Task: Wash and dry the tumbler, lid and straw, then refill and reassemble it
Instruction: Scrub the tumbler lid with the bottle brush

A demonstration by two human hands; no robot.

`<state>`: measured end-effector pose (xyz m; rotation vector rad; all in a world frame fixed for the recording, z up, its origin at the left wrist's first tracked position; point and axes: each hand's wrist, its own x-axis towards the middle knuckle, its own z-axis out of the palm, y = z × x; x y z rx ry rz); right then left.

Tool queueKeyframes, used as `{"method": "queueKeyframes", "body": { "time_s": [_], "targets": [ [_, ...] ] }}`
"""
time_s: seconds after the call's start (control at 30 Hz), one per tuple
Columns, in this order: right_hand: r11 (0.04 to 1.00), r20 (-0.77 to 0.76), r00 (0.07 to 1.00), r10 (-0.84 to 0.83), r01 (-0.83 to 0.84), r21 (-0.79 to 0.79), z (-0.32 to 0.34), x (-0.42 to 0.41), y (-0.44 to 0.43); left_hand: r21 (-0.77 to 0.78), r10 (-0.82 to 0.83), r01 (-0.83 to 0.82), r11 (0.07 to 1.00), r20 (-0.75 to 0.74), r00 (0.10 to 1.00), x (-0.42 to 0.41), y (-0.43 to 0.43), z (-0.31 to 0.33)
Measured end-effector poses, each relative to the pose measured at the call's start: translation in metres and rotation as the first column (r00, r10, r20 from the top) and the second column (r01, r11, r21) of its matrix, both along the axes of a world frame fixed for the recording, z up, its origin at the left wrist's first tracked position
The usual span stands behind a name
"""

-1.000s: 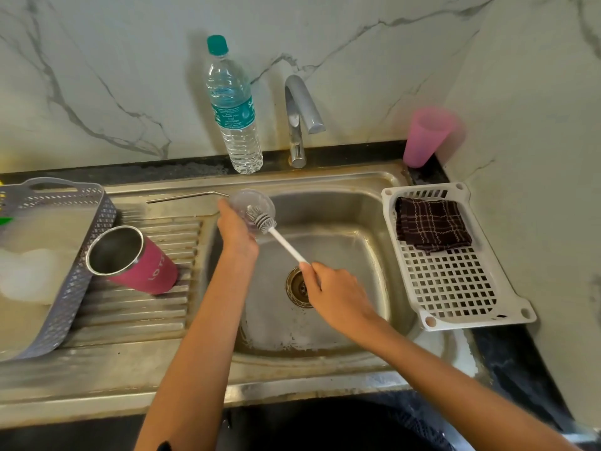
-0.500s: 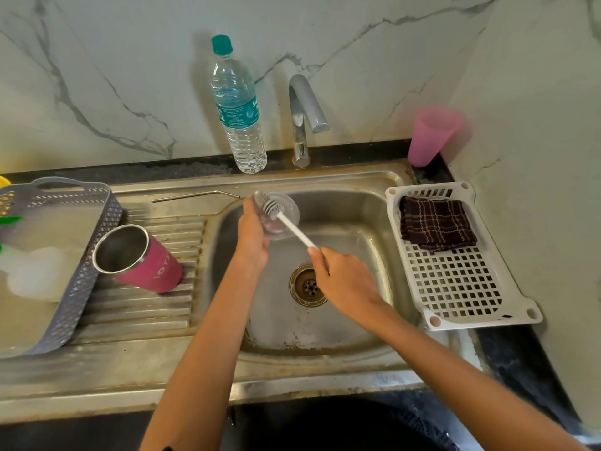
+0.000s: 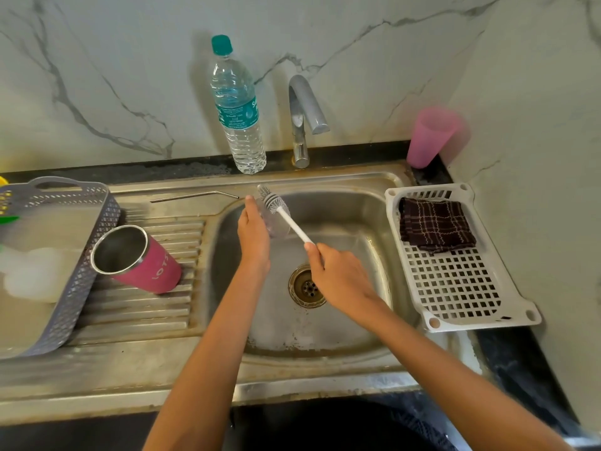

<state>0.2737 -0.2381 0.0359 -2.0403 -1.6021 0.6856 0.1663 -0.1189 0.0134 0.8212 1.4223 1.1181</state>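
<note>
Lid [image 3: 278, 230] is over the sink [image 3: 374, 219], gripped edge-on by the left hand [image 3: 253, 237]. Right hand [image 3: 338, 275] holds the brush [image 3: 287, 218], bristles at the lid's top rim. Still at washing: tumbler [image 3: 140, 259] lies on the drainboard [image 3: 146, 307], straw [image 3: 195, 196] behind it. Drying, refill and reassembly are left. Since a second ago the brush head slid up-left.

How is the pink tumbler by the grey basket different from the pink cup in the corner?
The tumbler lies tipped over on the drainboard; the cup stands with its wide end up. The tumbler is dark pink with pale letters; the cup is pale pink and plain. The tumbler is shiny metal inside; the cup's inside is hidden. Both are pink.
</note>
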Motion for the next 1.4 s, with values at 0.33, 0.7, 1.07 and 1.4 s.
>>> {"method": "queueKeyframes", "body": {
  "time_s": [0.33, 0.7, 1.07, 1.4],
  "targets": [
    [0.999, 0.011, 1.0, 0.023, -0.023, -0.033, 0.008, 0.004, 0.004, 0.037, -0.001, 0.003, 0.999, -0.046, 0.999, 0.0, -0.002, 0.004],
    [0.998, -0.042, 0.999, -0.007, 0.004, -0.066, 0.014, 0.012, 0.003, 0.161, 0.008, 0.015, 0.987, -0.141, 0.99, 0.001, -0.008, 0.008],
    [0.993, -0.08, 0.996, -0.038, 0.028, -0.113, 0.009, 0.026, 0.002, -0.049, 0.155, -0.147, 0.988, 0.335, 0.929, -0.006, 0.012, 0.007],
    [0.994, -0.055, 0.997, -0.061, 0.055, -0.09, -0.004, 0.01, 0.004, -0.126, 0.227, -0.191, 0.973, 0.638, 0.736, 0.01, 0.004, 0.002]
  ]
}}
